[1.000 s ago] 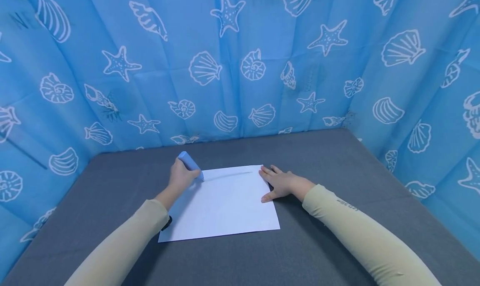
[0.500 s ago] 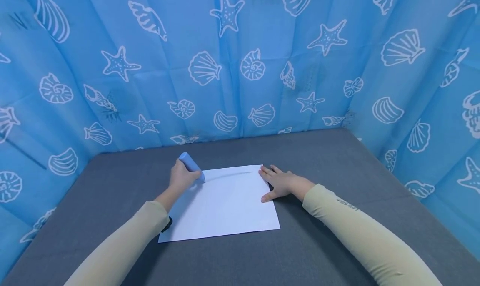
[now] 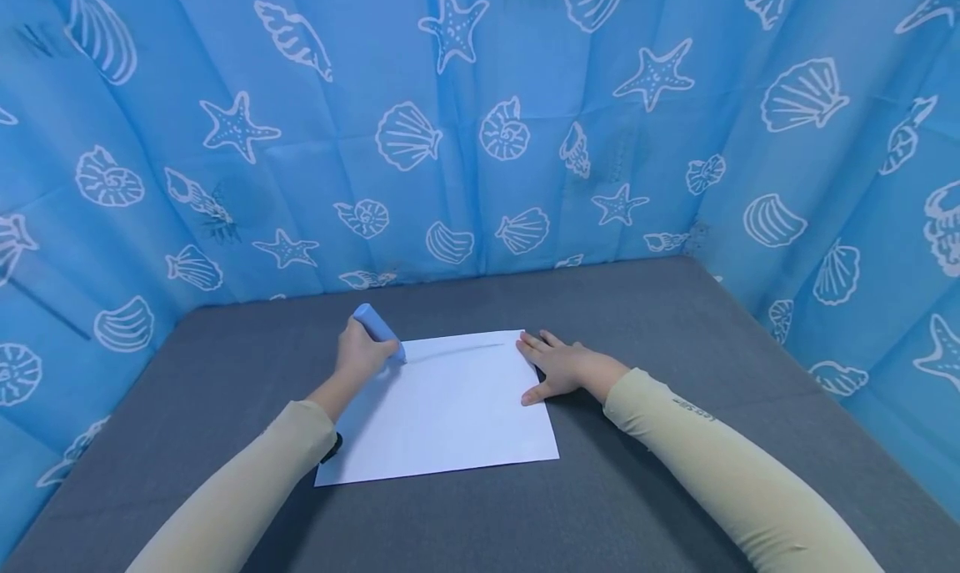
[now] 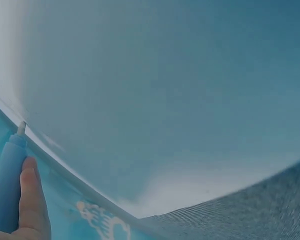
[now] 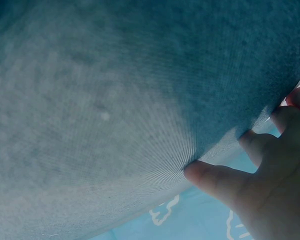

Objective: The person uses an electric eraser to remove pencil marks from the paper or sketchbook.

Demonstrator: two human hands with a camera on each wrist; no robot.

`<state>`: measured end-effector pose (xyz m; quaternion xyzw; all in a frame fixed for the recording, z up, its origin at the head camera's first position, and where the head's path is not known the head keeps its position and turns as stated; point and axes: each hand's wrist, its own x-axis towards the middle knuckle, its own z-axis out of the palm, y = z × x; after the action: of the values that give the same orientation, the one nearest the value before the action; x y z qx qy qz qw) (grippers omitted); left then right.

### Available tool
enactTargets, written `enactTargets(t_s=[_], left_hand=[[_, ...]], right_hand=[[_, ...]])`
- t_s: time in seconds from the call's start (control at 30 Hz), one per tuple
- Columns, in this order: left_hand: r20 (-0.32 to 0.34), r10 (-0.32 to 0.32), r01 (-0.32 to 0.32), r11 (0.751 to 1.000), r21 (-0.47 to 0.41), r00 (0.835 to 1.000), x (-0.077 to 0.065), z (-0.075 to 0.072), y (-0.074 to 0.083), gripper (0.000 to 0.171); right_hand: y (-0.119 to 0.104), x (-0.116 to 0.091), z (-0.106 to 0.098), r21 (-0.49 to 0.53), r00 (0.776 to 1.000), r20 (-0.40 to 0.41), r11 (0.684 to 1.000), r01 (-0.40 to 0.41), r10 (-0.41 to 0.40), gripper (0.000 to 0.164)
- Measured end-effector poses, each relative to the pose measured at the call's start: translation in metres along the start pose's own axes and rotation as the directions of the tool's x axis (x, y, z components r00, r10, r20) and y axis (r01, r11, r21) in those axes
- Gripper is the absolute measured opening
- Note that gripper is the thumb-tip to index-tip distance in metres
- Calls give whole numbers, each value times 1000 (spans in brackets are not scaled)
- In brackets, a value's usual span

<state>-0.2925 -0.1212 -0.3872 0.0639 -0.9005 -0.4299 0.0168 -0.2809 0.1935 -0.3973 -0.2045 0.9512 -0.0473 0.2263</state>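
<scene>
A sheet of white paper (image 3: 457,423) lies flat on the dark grey tabletop. My left hand (image 3: 358,358) grips a thick blue marker (image 3: 377,324) over the sheet's far left part. The marker leans, its tip down at the paper. In the left wrist view the marker (image 4: 11,182) shows a pale tip, with a finger along its side. A faint thin line (image 3: 468,349) runs along the far side of the sheet, from near the tip toward the right. My right hand (image 3: 558,366) rests on the right edge of the paper, fingers spread, the thumb lower on that edge.
Grey cloth (image 3: 675,331) covers the table around the sheet. A blue curtain (image 3: 480,181) with white shells and starfish hangs behind and along both sides. Pale sleeves (image 3: 720,456) cover both forearms, and a black band (image 3: 332,448) shows at the left wrist.
The marker tip has shifted slightly toward the right and nearer, then back to the left. The right hand and the paper have stayed in place.
</scene>
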Motion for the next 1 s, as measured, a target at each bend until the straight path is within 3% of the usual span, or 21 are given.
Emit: enactTargets(t_s=[0.17,0.37,0.77,1.0], left_hand=[[-15,-1,1,1000,-9,1000,2,-4,-3,67],[16,5,-5,1000,-4,1000,0,-2,-3,66],[-14,20,-20,1000,-9,1000,4,-1,-4,67],[21,20,-20,1000,-8,1000,3,0,-1,69]], right_hand=[[0,1,0,-6,1000,0,1000,-2,2,106],[0,1,0,-9,1000,5,1000,-6,6,107],[-1,0,1,7,1000,-1,1000,5,-5,106],[-2,-1,-1,4,1000,-6,1000,0,0,105]])
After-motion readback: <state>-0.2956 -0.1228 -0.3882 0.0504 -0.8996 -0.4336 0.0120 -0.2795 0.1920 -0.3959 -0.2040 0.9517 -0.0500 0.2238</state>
